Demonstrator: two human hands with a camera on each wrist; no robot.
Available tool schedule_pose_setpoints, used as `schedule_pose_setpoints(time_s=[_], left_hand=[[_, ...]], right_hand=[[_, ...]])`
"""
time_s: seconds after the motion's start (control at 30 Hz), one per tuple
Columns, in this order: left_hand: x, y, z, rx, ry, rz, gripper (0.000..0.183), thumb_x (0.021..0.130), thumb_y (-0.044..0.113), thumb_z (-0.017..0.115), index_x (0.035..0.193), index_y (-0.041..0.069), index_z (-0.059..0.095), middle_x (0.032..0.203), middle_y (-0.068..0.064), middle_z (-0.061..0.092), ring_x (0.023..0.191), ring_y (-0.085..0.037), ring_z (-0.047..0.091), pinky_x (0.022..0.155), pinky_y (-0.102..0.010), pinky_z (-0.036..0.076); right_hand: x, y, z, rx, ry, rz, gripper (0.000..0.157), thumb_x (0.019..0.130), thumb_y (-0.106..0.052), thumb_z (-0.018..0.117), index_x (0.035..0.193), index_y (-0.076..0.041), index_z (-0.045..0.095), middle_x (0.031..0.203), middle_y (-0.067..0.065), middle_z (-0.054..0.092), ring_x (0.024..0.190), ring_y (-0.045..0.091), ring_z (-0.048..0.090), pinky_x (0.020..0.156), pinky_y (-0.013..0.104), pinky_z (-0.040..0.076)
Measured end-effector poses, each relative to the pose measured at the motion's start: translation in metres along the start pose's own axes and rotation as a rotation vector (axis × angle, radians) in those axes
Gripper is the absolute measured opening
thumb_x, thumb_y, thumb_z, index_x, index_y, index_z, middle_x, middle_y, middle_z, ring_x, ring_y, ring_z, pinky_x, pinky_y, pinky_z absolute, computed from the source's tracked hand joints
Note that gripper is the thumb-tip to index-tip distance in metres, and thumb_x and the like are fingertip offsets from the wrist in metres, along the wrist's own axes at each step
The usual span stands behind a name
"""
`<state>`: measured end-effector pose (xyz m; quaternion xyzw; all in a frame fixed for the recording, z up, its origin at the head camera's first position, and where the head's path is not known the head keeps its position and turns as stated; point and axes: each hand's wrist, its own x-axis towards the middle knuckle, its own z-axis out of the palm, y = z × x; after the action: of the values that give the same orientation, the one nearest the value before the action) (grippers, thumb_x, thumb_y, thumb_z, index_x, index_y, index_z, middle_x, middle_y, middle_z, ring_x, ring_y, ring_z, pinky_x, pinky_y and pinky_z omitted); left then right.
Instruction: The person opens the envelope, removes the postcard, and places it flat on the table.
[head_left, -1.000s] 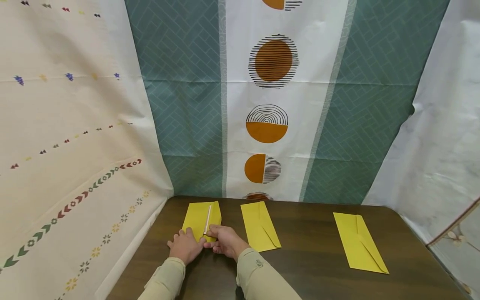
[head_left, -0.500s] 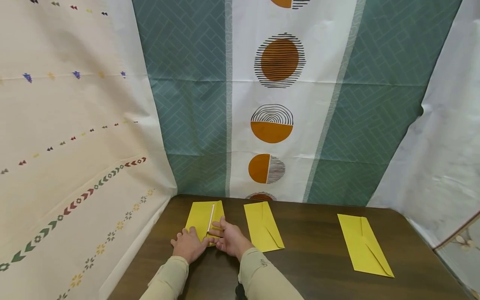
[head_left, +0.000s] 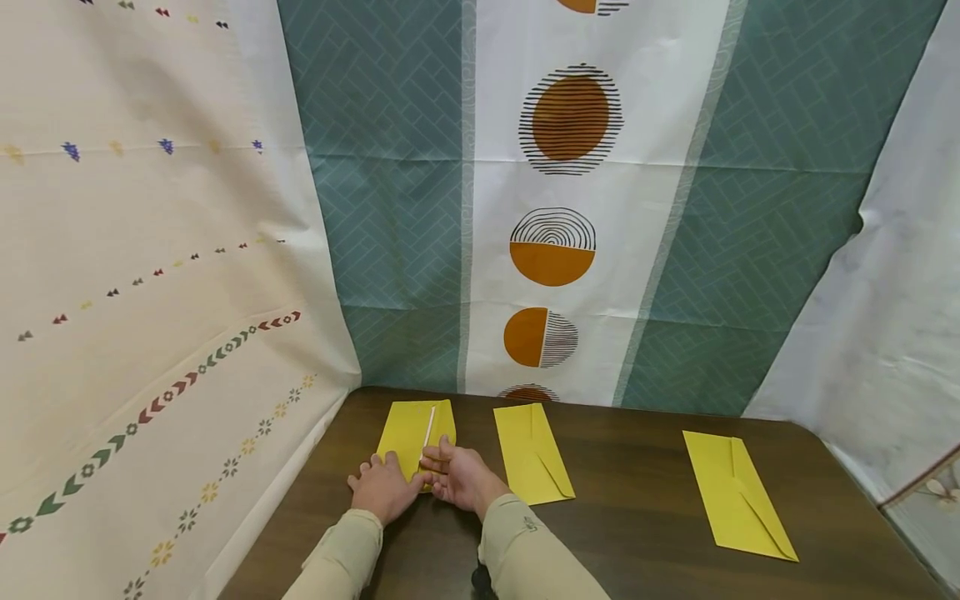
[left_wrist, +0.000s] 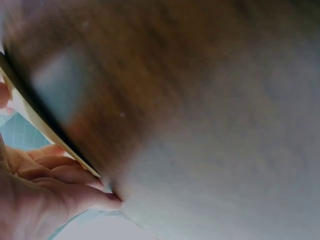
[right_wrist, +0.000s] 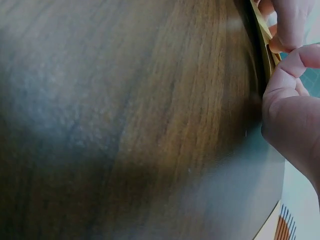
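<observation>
A yellow envelope (head_left: 405, 425) lies at the table's left side with its flap on the right. Along that flap runs a narrow white strip (head_left: 429, 423). My left hand (head_left: 384, 487) rests on the envelope's near left part, fingers spread and thumb toward the right hand. At the near right corner, my right hand (head_left: 463, 477) touches the envelope by the strip's near end, its fingers loosely bent. Both hands meet closely there, and the exact fingertip contact is hidden. From the left wrist, the left hand (left_wrist: 40, 200) shows beside the envelope's thin edge (left_wrist: 42, 118).
A second yellow envelope (head_left: 521, 442) lies just right of the hands. Farther right lies a third yellow envelope (head_left: 723, 483). The dark wooden table (head_left: 622, 500) is bordered at the back by a patterned curtain (head_left: 405, 250) and at the left by a cream cloth (head_left: 187, 350).
My right hand has loosened from a pinch near the strip's end and turned with its fingers more apart. The left hand stays on the envelope. The head view has shifted slightly left.
</observation>
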<state>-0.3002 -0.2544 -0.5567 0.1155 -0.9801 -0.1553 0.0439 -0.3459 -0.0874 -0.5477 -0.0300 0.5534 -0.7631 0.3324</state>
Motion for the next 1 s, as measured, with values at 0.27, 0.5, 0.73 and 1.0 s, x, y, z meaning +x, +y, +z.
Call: schedule_pose_setpoints(time_s=[0.27, 0.5, 0.73, 1.0], left_hand=[[0.0002, 0.0011, 0.0008, 0.006, 0.003, -0.001, 0.078, 0.094, 0.058, 0.069, 0.132, -0.01, 0.059, 0.127, -0.037, 0.061, 0.116, -0.055, 0.057, 0.099, -0.079, 0.04], [-0.004, 0.0043, 0.0014, -0.023, 0.003, 0.01, 0.065, 0.093, 0.046, 0.066, 0.126, -0.01, 0.061, 0.122, -0.035, 0.06, 0.11, -0.053, 0.056, 0.095, -0.078, 0.039], [-0.0023, 0.0055, -0.0006, -0.016, 0.025, 0.014, 0.064, 0.095, 0.045, 0.063, 0.126, -0.011, 0.061, 0.123, -0.036, 0.06, 0.111, -0.055, 0.055, 0.096, -0.079, 0.039], [-0.0046, 0.0042, -0.0019, -0.027, 0.046, -0.002, 0.072, 0.089, 0.047, 0.07, 0.128, -0.011, 0.055, 0.122, -0.036, 0.059, 0.108, -0.052, 0.056, 0.094, -0.076, 0.041]], right_hand=[[0.0004, -0.0004, 0.0009, -0.041, 0.028, 0.012, 0.053, 0.115, -0.041, 0.044, 0.149, -0.003, 0.059, 0.13, 0.01, 0.068, 0.083, 0.011, 0.062, 0.066, 0.018, 0.053], [-0.0021, 0.001, -0.0006, -0.238, 0.027, -0.026, 0.05, 0.117, -0.037, 0.043, 0.153, -0.006, 0.056, 0.132, 0.009, 0.066, 0.078, 0.013, 0.064, 0.066, 0.024, 0.055], [0.0001, -0.0015, 0.0029, -0.217, 0.056, -0.034, 0.047, 0.116, -0.034, 0.044, 0.146, -0.002, 0.062, 0.134, 0.013, 0.068, 0.075, 0.011, 0.064, 0.066, 0.021, 0.053], [0.001, 0.0025, 0.0005, -0.135, 0.099, -0.024, 0.039, 0.114, -0.029, 0.052, 0.132, 0.0, 0.072, 0.107, 0.007, 0.07, 0.068, 0.007, 0.056, 0.053, 0.012, 0.041]])
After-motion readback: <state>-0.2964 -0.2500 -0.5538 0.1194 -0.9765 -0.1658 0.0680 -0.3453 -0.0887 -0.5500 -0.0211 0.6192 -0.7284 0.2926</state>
